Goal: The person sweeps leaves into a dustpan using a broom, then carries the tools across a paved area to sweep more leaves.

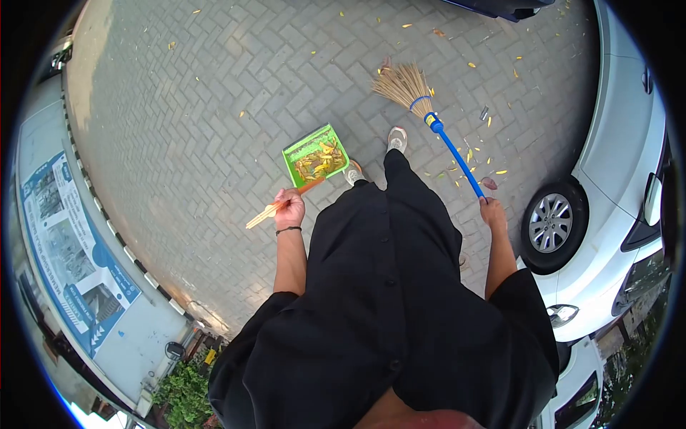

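My left hand (289,209) is closed around the long handle of a green dustpan (288,166); the handle is orange near the pan, with pale stick-like ends poking out behind the fist. Yellow and brown leaves (319,161) lie in the pan, which is close to my left shoe. My right hand (492,212) grips the end of the blue handle of a broom (458,159). Its straw bristles (402,87) fan out over the paving, ahead and to the right of my feet, with a dry leaf by their tips.
Loose yellow leaves (501,171) and a small dark piece of litter (484,113) lie on the brick paving (214,121) right of the broom. A white car (593,243) stands close on the right. Along the left runs a black-and-white kerb (133,255) below a bannered wall.
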A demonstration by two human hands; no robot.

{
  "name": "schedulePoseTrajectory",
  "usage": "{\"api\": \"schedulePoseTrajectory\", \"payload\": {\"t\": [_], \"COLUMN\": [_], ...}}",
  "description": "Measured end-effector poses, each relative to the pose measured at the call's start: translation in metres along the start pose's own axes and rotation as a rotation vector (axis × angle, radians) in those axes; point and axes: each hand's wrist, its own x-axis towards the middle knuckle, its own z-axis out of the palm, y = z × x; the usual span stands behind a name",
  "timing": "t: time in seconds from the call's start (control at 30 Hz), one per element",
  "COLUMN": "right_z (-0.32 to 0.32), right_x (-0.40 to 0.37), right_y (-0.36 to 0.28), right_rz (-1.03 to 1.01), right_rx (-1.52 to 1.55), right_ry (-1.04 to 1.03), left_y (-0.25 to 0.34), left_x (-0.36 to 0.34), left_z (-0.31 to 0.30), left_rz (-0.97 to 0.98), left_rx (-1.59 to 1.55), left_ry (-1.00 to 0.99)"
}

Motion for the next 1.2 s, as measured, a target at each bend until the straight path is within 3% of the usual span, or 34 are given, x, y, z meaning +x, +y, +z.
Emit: {"api": "schedulePoseTrajectory", "payload": {"t": [0.1,0.2,0.3,0.4,0.53,0.63,0.73,0.8,0.83,0.93,1.03,1.07,1.2], "right_z": [-0.056,-0.11,-0.163,-0.173,-0.112,-0.098,-0.09,-0.09,-0.093,-0.07,-0.045,-0.056,-0.043], "right_x": [-0.073,-0.133,-0.155,-0.112,0.007,0.071,0.096,0.092,0.099,0.085,0.068,0.042,-0.023], "right_y": [0.056,0.069,0.054,0.008,-0.088,-0.214,-0.262,-0.254,-0.271,-0.186,-0.058,-0.04,0.092], "right_rz": [0.071,-0.031,-0.011,-0.068,-0.292,-0.252,-0.218,-0.202,-0.17,-0.134,-0.141,-0.071,-0.136], "right_rx": [0.055,0.07,0.182,0.182,0.306,0.354,0.255,0.203,0.158,0.052,-0.057,-0.04,-0.141], "right_ry": [0.065,0.193,0.146,0.069,0.156,0.038,-0.009,-0.04,-0.069,-0.064,0.06,0.072,0.18], "left_y": [-0.022,-0.039,-0.061,-0.074,-0.103,-0.109,-0.113,-0.109,-0.096,-0.083,-0.066,-0.053,-0.017], "left_x": [0.028,0.047,0.053,0.059,0.028,0.013,-0.023,-0.042,-0.034,-0.048,-0.052,-0.045,-0.038], "left_z": [0.011,0.032,0.047,0.047,0.037,0.044,0.019,0.004,0.022,-0.003,-0.037,-0.036,-0.07], "left_rz": [-0.029,-0.086,-0.11,-0.111,-0.059,-0.01,0.04,0.059,0.077,0.046,0.05,0.061,0.066], "left_rx": [0.015,-0.029,-0.054,-0.085,-0.072,-0.017,-0.005,0.033,0.035,0.077,0.134,0.152,0.214], "left_ry": [0.006,0.021,0.042,0.018,-0.061,-0.118,-0.139,-0.158,-0.138,-0.166,-0.207,-0.201,-0.198]}}
